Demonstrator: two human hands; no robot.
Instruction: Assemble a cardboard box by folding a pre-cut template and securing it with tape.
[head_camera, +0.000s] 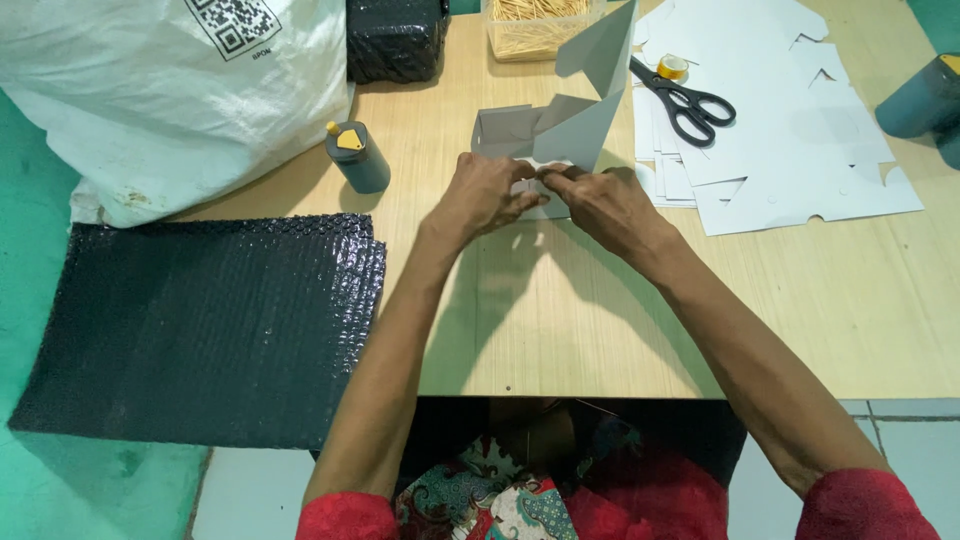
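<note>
From the head view, the left hand (483, 195) and right hand (600, 200) both pinch the grey card box (570, 130) at the table's (560, 310) far middle. Better to press each fold firmly against the table, keeping the edges aligned.

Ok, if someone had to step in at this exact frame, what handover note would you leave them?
Left hand: pressing down on the grey card box blank, fingers on its lower flap.
Right hand: pinching the same flap from the other side.
The blank is partly folded, with panels standing upright; its base is not closed yet.
Stack of flat die-cut blanks lies to the right, with black scissors and a small tape roll on top.
Glue bottle stands to the left, black bubble wrap sheets hang over the table's left edge.
Left to do: the remaining folds.
</note>
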